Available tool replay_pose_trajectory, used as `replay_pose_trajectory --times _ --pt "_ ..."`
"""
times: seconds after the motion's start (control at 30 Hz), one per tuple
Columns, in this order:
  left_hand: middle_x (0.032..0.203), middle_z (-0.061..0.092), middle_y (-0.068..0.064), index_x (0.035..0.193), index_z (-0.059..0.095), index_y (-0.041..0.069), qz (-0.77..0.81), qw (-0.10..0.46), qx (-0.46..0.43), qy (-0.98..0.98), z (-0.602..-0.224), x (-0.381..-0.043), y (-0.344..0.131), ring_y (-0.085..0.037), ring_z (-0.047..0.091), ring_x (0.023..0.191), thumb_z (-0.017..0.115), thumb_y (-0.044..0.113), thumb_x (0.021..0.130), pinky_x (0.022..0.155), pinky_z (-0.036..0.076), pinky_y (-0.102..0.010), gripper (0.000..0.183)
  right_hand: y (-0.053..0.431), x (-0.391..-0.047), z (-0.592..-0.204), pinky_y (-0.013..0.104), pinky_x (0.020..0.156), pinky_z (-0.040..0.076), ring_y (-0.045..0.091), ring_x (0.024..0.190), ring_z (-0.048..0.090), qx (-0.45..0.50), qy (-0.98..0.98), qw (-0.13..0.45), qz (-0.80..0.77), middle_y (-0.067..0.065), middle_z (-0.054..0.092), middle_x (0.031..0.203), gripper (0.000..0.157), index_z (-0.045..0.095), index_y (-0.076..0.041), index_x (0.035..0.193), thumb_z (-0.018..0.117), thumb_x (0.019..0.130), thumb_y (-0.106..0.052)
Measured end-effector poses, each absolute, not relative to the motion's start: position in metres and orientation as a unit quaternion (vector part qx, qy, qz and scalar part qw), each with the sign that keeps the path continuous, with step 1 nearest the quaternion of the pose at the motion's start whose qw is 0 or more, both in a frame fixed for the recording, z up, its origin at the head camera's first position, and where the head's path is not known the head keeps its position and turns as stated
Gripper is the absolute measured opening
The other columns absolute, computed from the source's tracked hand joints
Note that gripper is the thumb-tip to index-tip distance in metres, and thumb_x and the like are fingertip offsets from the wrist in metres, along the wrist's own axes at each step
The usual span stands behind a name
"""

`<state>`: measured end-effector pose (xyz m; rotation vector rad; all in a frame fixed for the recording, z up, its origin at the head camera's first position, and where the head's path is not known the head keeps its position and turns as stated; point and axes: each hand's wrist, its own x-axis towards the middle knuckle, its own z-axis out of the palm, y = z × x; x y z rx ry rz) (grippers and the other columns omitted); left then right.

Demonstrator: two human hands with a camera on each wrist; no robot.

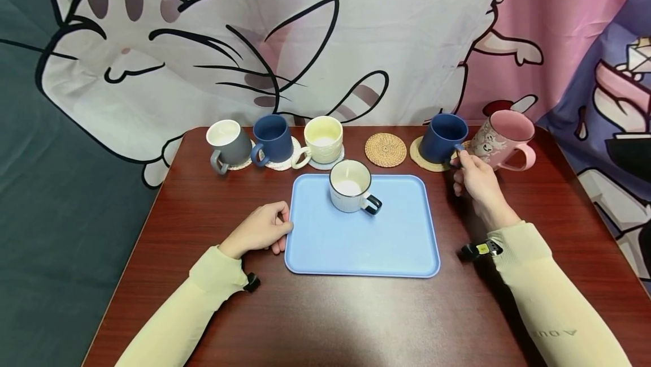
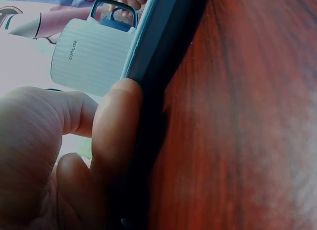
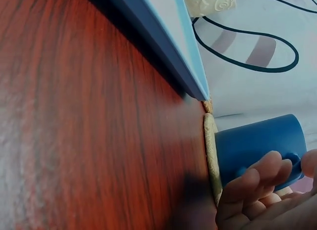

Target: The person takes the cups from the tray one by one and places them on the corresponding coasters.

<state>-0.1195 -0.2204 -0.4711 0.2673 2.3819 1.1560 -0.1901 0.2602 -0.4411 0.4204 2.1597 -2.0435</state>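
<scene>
At the light blue tray's (image 1: 361, 254) left edge, my left hand (image 1: 261, 228) grips the rim, thumb against it in the left wrist view. On the tray, near its back edge, stands a white enamel mug (image 1: 348, 194) with a dark rim and a black-tipped handle; the left wrist view shows "concise" on its side. My right hand (image 1: 478, 177) pinches the handle of a navy blue mug (image 1: 441, 141) at the back right. This mug (image 3: 257, 146) is upright on a round beige coaster (image 3: 211, 151). The handle is partly hidden by the fingers.
A pink patterned mug (image 1: 500, 141) stands close to the right hand. A bare woven coaster (image 1: 385, 150) lies behind the tray. Along the back left stand a grey mug (image 1: 231, 143), another blue mug (image 1: 272, 138) and a pale yellow mug (image 1: 324, 138), on coasters. A printed curtain (image 1: 407, 33) hangs behind.
</scene>
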Motion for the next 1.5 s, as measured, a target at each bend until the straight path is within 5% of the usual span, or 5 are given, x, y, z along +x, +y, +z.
replay_pose_trajectory --times 0.4,0.6,0.87,1.13,1.5 --pt "0.055 0.068 -0.003 0.092 0.056 0.011 0.424 0.240 0.101 0.867 -0.473 -0.121 -0.220 -0.023 0.068 0.047 0.057 0.017 0.097 0.062 0.056 -0.031 0.008 0.266 -0.176 -0.444 0.023 0.053 0.051 0.010 0.051 0.060 0.095 0.731 0.051 -0.673 -0.005 0.065 0.070 0.020 0.054 -0.020 0.116 0.047 0.110 -0.038" --pt "0.055 0.068 -0.003 0.091 0.056 0.010 0.424 0.240 0.103 0.867 -0.473 -0.121 -0.219 -0.023 0.068 0.047 0.057 0.016 0.097 0.062 0.056 -0.030 0.008 0.264 -0.169 -0.441 0.020 0.054 0.051 0.009 0.051 0.059 0.104 0.724 0.017 -0.681 -0.006 0.065 0.077 0.028 0.044 -0.018 0.130 0.054 0.108 -0.031" --pt "0.054 0.068 -0.003 0.091 0.056 0.010 0.425 0.239 0.104 0.867 -0.471 -0.120 -0.219 -0.023 0.068 0.047 0.057 0.016 0.097 0.063 0.056 -0.031 0.008 0.246 -0.156 -0.438 0.018 0.049 0.046 0.008 0.046 0.052 0.148 0.709 -0.069 -0.686 -0.003 0.058 0.073 0.013 0.050 -0.018 0.108 0.062 0.103 -0.017" --pt "0.054 0.068 -0.003 0.091 0.056 0.010 0.426 0.236 0.101 0.867 -0.472 -0.120 -0.219 -0.023 0.068 0.047 0.057 0.016 0.097 0.063 0.056 -0.031 0.008 0.231 -0.142 -0.434 0.022 0.053 0.049 0.011 0.053 0.053 0.093 0.782 -0.026 -0.615 -0.007 0.057 0.070 0.013 0.061 -0.013 0.098 0.059 0.105 -0.024" --pt "0.054 0.068 -0.003 0.091 0.056 0.010 0.422 0.236 0.097 0.870 -0.472 -0.120 -0.220 -0.022 0.068 0.047 0.057 0.017 0.097 0.067 0.055 -0.029 0.009 0.189 -0.130 -0.428 0.027 0.056 0.050 0.013 0.058 0.053 0.016 0.832 0.044 -0.553 -0.003 0.055 0.071 0.026 0.059 0.004 0.108 0.058 0.106 -0.022"
